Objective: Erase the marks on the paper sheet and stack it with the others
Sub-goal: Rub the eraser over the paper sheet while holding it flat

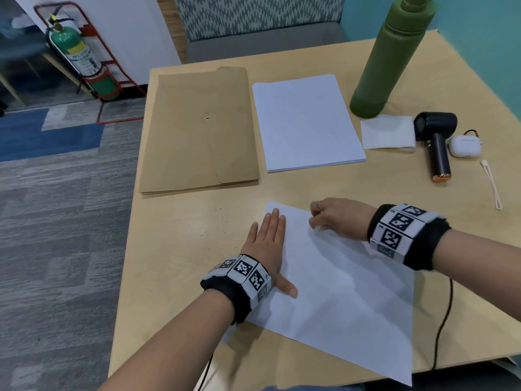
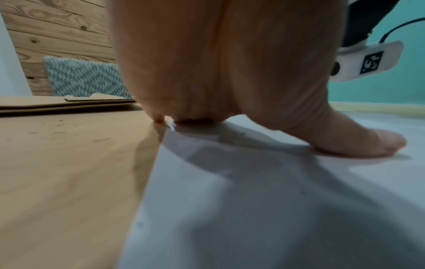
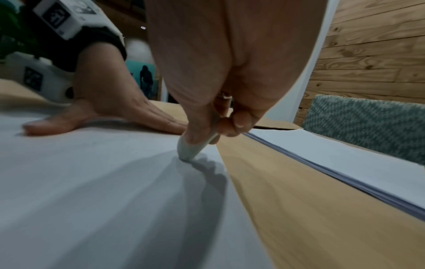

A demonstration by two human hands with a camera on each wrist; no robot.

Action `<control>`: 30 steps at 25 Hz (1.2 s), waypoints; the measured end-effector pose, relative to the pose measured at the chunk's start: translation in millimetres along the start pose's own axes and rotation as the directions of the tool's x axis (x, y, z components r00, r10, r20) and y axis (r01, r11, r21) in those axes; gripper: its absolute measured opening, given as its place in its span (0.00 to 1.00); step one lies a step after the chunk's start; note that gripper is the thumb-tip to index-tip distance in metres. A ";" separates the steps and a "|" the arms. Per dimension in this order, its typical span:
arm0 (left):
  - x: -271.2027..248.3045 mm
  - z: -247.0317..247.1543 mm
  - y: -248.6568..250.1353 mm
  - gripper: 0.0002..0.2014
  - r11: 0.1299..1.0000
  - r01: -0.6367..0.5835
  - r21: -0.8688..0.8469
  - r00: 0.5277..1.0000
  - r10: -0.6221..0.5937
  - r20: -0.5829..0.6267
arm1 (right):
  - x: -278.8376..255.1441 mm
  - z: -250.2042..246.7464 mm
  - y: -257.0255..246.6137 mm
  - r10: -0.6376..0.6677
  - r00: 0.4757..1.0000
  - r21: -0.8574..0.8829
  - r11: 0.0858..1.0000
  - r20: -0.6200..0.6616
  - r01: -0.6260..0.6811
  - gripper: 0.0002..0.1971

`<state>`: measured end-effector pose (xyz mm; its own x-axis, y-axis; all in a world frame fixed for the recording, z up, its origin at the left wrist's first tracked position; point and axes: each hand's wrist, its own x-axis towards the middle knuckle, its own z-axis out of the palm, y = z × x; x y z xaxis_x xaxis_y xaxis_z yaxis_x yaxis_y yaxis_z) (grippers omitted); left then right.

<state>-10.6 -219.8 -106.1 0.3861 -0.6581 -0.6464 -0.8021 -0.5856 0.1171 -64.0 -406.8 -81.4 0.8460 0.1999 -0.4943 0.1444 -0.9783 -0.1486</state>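
Table point(image 1: 174, 249): loose paper sheet point(image 1: 338, 292) lies near edge, angled; stack of sheets point(image 1: 307, 122) waits just beyond. Left hand point(image 1: 265, 244), fingers straight and flat, presses sheet's left edge, likely to stop it sliding. Right hand point(image 1: 335, 218) pinches pale eraser point(image 3: 190, 151), tip pressed on sheet's far corner. Erasing apparently underway.

White paper sheet point(image 1: 338, 283) lies flat, skewed, at the table's near edge; paper stack point(image 1: 307, 122) beyond; marks seemingly faint.
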 end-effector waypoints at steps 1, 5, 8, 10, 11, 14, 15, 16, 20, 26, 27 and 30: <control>0.1 -0.3 0.4 0.74 1.000 0.002 0.005 1.000 -0.002 0.006 | 2.9 -2.7 -2.6 -0.001 1.000 -0.012 1.000 -0.014 0.001 0.13; -0.4 0.0 0.8 0.73 1.000 0.010 0.026 1.000 -0.010 0.014 | 25.1 -4.2 -19.0 0.015 0.987 -0.004 1.000 -0.160 -0.016 0.12; 0.7 1.0 -0.3 0.73 1.000 0.002 0.014 1.000 -0.002 0.009 | 6.4 2.8 -10.8 0.009 0.996 0.009 1.000 -0.091 -0.008 0.11; 1.0 1.7 -0.6 0.74 1.000 0.003 0.010 1.000 -0.003 0.003 | -6.3 3.2 -4.4 0.026 0.999 0.007 1.000 -0.028 -0.026 0.11; 0.8 1.9 -0.4 0.74 1.000 0.004 0.011 1.000 -0.004 0.006 | -6.3 1.6 -5.7 0.034 0.999 0.006 0.999 -0.022 -0.034 0.12; 1.3 0.7 0.1 0.73 1.000 -0.002 0.018 1.000 0.001 0.019 | 14.3 -5.8 -20.6 0.045 0.992 0.011 0.999 -0.117 -0.044 0.13; 0.7 0.9 0.2 0.73 1.000 -0.001 0.021 1.000 0.001 0.020 | 21.7 -6.6 -25.7 0.039 0.986 0.029 0.999 -0.163 -0.035 0.13; -0.1 0.9 0.3 0.73 1.000 0.001 0.024 1.000 -0.002 0.017 | 25.9 -5.6 -28.5 0.036 0.980 0.049 0.998 -0.195 -0.027 0.12; 0.7 1.6 -1.1 0.73 1.000 0.000 -0.003 1.000 0.000 0.014 | 5.1 9.8 -16.9 0.067 0.986 0.070 0.996 -0.155 -0.057 0.10; -0.1 0.6 -0.1 0.69 1.000 0.004 -0.015 1.000 -0.005 -0.023 | -37.6 20.8 -11.0 0.416 0.884 0.472 0.836 -0.212 -0.280 0.11; 0.2 -1.1 0.9 0.66 1.000 0.002 -0.031 0.998 -0.003 -0.056 | -39.4 22.1 -13.5 0.514 0.822 0.593 0.751 -0.246 -0.292 0.10; 4.5 -7.7 2.8 0.58 0.992 -0.112 -0.063 0.983 0.101 -0.151 | -35.7 25.6 -27.7 0.640 0.739 0.774 0.571 -0.209 -0.275 0.10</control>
<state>-7.6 -228.1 -102.8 0.3671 -0.7779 -0.5101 -0.8099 -0.5370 0.2361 -111.3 -385.4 -81.5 0.8252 -0.4899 -0.2811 -0.5474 -0.5712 -0.6116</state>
